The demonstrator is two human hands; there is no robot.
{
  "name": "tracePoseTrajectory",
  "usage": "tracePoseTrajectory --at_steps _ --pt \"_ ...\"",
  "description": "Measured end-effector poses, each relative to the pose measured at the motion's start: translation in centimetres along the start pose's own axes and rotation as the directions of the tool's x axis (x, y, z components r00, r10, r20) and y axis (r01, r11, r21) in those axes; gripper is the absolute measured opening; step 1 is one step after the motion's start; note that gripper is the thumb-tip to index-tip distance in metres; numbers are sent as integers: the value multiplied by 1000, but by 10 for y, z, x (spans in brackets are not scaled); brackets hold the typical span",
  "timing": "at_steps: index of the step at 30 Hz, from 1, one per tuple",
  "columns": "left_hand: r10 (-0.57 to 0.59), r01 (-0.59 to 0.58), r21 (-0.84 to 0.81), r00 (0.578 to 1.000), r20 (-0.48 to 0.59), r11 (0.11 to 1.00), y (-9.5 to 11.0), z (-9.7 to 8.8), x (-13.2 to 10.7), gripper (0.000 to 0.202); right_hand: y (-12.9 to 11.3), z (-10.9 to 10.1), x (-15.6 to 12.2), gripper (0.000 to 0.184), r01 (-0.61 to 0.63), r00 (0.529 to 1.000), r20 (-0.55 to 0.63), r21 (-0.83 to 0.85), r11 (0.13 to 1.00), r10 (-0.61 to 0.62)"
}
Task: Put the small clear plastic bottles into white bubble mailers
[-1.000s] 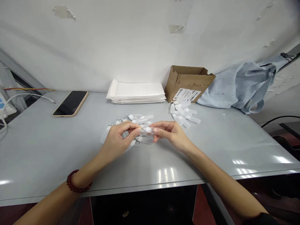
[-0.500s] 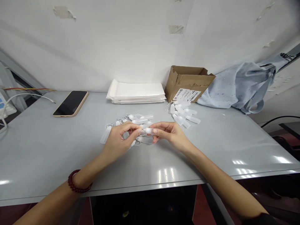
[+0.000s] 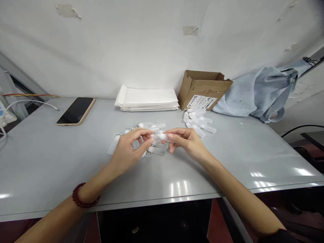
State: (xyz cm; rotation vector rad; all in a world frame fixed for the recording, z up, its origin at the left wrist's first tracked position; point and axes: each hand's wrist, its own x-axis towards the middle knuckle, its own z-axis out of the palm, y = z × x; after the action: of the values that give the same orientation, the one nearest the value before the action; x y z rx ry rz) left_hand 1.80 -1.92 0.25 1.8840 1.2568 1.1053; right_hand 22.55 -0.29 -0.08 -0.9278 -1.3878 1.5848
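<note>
Above a pile of translucent flat plastic tubes with white caps and thin cord loops (image 3: 157, 151), my right hand (image 3: 186, 140) pinches one tube (image 3: 164, 136) between thumb and fingers, its white cap pointing left. My left hand (image 3: 131, 143) is closed in a pinch at the cap end, where the thin cord seems to be; the fingertips partly hide it. Both hands nearly meet over the pile. A second group of similar tubes (image 3: 199, 122) lies to the right, in front of the cardboard box.
A stack of white padded envelopes (image 3: 149, 98) lies against the wall, beside an open cardboard box (image 3: 202, 89). A light blue cloth bag (image 3: 253, 92) slumps at the right. The phone (image 3: 76, 111) and a white cable (image 3: 32, 101) are at the left of the grey table (image 3: 162, 182).
My right hand has moved slightly right and up with the tube, drawing a little away from my left hand. The left fingers have shifted slightly upward at the cap end.
</note>
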Motion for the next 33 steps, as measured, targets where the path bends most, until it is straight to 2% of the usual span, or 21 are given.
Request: tracePoseTrajectory --at_steps 8,16,23,25,27,28,29,30,31,32,33 --pt "-38 38 0 999 27 999 -2 0 0 14 1 1 -1 25 -25 999 30 -43 999 27" --pt "48 -54 65 994 97 996 -4 0 -2 14 3 0 -1 25 -49 999 21 -70 996 50" --pt "62 -74 100 990 123 992 -4 0 -1 14 2 3 -1 27 -76 995 65 -89 993 82" --pt "68 -79 108 992 104 991 -2 -2 0 14 1 3 0 29 -57 996 67 -136 989 66" --pt "67 -74 118 995 69 990 -2 -5 1 13 1 -2 3 31 19 1000 -12 -287 958 -23" --pt "57 -62 127 997 41 990 -2 -6 2 13 2 -7 6 31 68 991 -80 -415 907 -110" --pt "44 -44 137 999 6 990 -2 -8 3 13 3 -14 9 30 97 963 -155 -566 819 -221" --pt "29 -24 150 999 -33 988 -3 -10 4 12 5 -23 13 28 107 911 -200 -730 675 -361" --pt "11 1 165 998 -69 986 -4 -12 5 12 8 -33 17 28 86 853 -197 -861 502 -484" --pt "-7 25 179 995 -99 983 -5 -13 6 12 11 -42 21 29 39 822 -161 -941 336 -546" --pt "-25 48 195 993 -117 980 -6 -14 8 12 14 -51 25 32 -23 825 -130 -980 197 -551"
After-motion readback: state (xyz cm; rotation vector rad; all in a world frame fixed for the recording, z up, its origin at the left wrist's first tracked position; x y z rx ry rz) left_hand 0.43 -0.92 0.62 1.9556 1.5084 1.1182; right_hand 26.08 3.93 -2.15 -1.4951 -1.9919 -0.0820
